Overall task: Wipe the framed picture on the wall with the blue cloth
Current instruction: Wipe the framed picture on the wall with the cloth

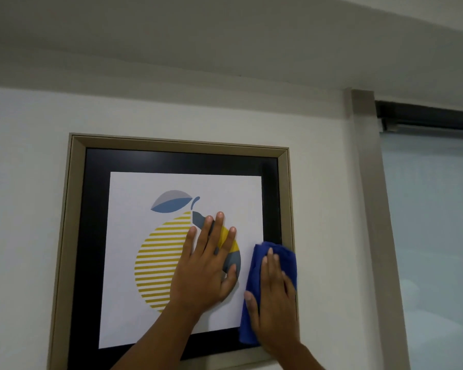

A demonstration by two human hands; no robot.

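White wall fills most of the view, with a ceiling band above and a frosted glass panel [433, 236] at the right edge. On that wall, centre to lower left, hangs the framed picture [78, 236], a lemon print inside a black mat and pale frame. Spread flat with fingers open, the left hand [206, 273] presses on the print near its middle, seemingly steadying it. At the picture's right edge, the right hand [273, 297] lies palm-down and open on the blue cloth [283, 255], pinning it against the glass rather than clutching it. The cloth hangs lengthwise, top to bottom, along the right mat strip. Most of the unwiped glass lies up and to the left of it, so the right hand is likely the one to sweep.
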